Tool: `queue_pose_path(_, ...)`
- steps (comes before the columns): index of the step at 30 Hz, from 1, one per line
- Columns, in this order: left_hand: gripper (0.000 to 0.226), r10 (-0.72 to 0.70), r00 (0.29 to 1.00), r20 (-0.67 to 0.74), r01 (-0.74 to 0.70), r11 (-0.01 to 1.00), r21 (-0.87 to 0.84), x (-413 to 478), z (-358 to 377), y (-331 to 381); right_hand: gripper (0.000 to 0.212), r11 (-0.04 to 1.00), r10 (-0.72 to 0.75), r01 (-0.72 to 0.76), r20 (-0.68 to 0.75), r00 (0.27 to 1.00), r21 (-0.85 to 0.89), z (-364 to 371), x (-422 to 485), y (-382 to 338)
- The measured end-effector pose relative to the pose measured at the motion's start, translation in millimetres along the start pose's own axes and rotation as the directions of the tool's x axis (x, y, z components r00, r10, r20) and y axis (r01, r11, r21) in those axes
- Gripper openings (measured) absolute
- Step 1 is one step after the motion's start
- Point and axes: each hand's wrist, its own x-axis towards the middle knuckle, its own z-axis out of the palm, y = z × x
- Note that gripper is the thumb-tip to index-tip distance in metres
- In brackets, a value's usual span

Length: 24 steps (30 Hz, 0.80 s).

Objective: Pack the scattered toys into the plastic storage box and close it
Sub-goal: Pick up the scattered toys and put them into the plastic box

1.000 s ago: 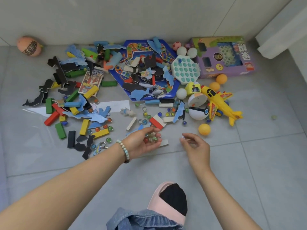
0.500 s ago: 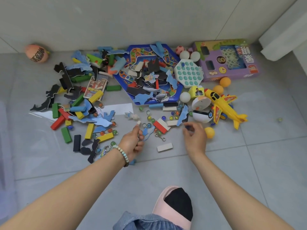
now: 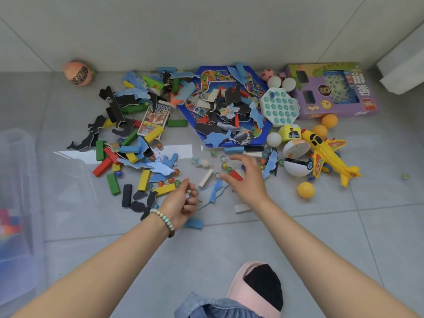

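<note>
Fingers [image 3: 193, 195] of the left hand [image 3: 180, 204] curled tight round small pieces [image 3: 187, 196], one of them white with dark dots, peeping out beside the thumb; bead bracelet [image 3: 163, 220] on that wrist. Fingers [image 3: 243, 159] of the right hand [image 3: 249, 180] straight and spread, gripping nothing, palm down over loose marbles [image 3: 223, 165] and a red block [image 3: 235, 176] on the floor [image 3: 321, 237]. Touching them or just above: cannot tell.

Plastic storage box [image 3: 18, 168] at the far left edge, translucent, well apart from both hands, coloured bits dimly visible through its wall.

Between the hands, a white block [image 3: 205, 177] and a ragged blue foam shape [image 3: 215, 191]. Just beside the left wrist, a blue block [image 3: 193, 223]; near the right wrist, a second white block [image 3: 242, 208].

Left of the hands, a litter of red, green, yellow and black wooden blocks [image 3: 144, 180], mixed with blue and black puzzle shapes.

Further back, near the wall, a blue hexagonal board [image 3: 190, 111] heaped with more shapes, a white-and-teal bubble toy [image 3: 278, 107] and a purple game box [image 3: 332, 92].

To the right, a yellow toy plane [image 3: 328, 154], a black-and-white ball [image 3: 296, 168] and an orange ball [image 3: 305, 190]. Back left, alone, a peach ball [image 3: 78, 73].

At the bottom edge, a pink slipper [image 3: 238, 285] and a fold of denim [image 3: 213, 306].
</note>
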Motion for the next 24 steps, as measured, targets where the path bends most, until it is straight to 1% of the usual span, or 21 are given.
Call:
queue_pose_path(2,0.034,0.032,0.999,-0.019,-0.031,0.999,0.039,-1,-7,5,0.048,0.990,0.032,-0.026,0.045,0.998,-0.140,2,16,1)
queue_pose_path(4,0.034,0.048,0.999,-0.021,-0.047,0.998,0.051,-3,-12,9,0.045,0.971,0.027,-0.009,0.070,0.997,-0.239,9,24,0)
queue_pose_path(7,0.034,0.046,0.999,-0.006,-0.045,0.998,0.039,-6,-16,14,0.036,0.961,-0.023,0.048,0.091,0.996,-0.273,20,28,-2)
queue_pose_path(9,0.034,0.041,0.999,0.000,-0.041,0.999,0.035,-8,-17,16,0.031,0.961,-0.049,0.071,0.089,0.995,-0.267,26,27,-2)
queue_pose_path(13,0.034,0.035,0.999,0.000,-0.035,0.998,0.054,-8,-17,17,0.021,0.975,-0.046,0.056,0.053,0.998,-0.216,32,28,-4)
queue_pose_path(18,0.034,0.036,0.999,-0.008,-0.035,0.998,0.061,-7,-17,22,0.023,0.960,-0.056,0.077,0.083,0.995,-0.269,28,35,-6)
queue_pose_path(20,0.033,0.031,1.000,0.000,-0.031,0.998,0.058,-6,-16,24,0.022,0.960,-0.042,0.061,0.074,0.996,-0.274,27,38,-6)
queue_pose_path(22,0.032,0.026,0.999,0.025,-0.026,0.999,0.027,-6,-14,25,0.019,0.978,-0.011,0.019,0.038,0.999,-0.210,26,39,-4)
queue_pose_path(24,0.033,0.008,0.999,0.045,-0.007,1.000,-0.028,-7,-11,26,0.016,0.996,0.035,-0.034,0.006,0.999,-0.087,24,37,-3)
